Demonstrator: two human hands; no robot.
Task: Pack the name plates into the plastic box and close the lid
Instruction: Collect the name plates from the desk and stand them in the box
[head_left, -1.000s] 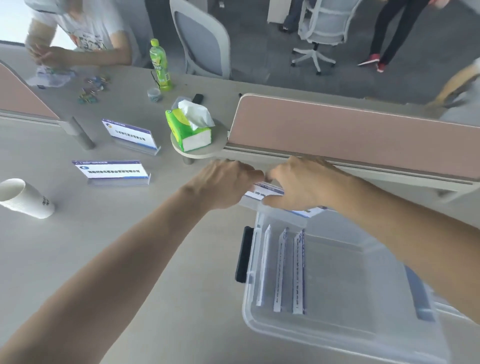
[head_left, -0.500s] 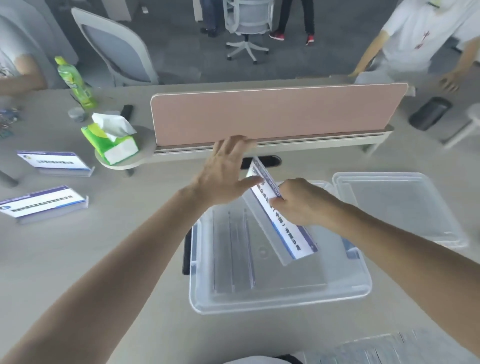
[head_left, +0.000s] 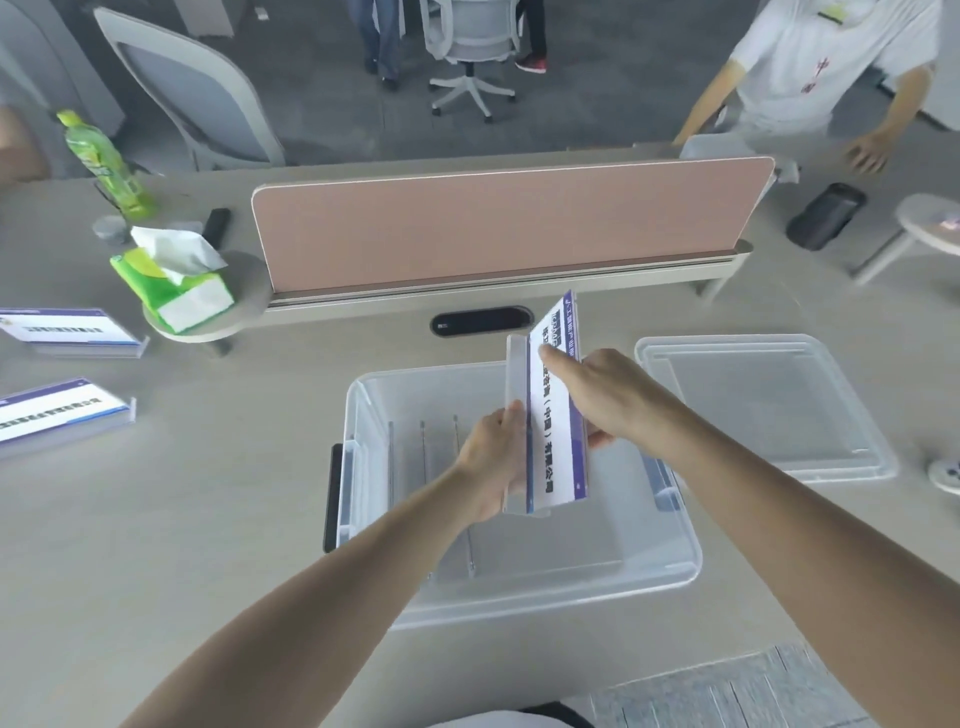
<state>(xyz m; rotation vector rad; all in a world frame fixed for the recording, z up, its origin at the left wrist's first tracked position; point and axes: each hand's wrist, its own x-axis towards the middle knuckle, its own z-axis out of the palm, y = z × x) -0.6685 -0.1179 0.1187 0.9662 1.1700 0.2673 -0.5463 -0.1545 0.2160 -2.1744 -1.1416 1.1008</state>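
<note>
A clear plastic box (head_left: 670, 566) sits open on the desk in front of me, with three name plates (head_left: 423, 467) standing on edge in its left part. I hold a fourth acrylic name plate (head_left: 553, 441), white with a purple border, lengthwise above the box. My left hand (head_left: 493, 462) grips its left edge and my right hand (head_left: 597, 400) grips its right side, fingers over the printed face. The box lid (head_left: 763, 405) lies flat on the desk to the right of the box. Two more name plates (head_left: 62, 410) (head_left: 67, 330) stand at the far left.
A pink desk divider (head_left: 498, 228) runs across behind the box, with a cable port (head_left: 480, 320) in front of it. A green tissue pack (head_left: 174, 283) and a green bottle (head_left: 101, 166) are back left. A person leans on the desk back right near a black case (head_left: 826, 215).
My view swung right over the box. The plate, first picked up behind the box, has turned lengthwise over it. My left hand, open half a second ago, now grips its left edge.
</note>
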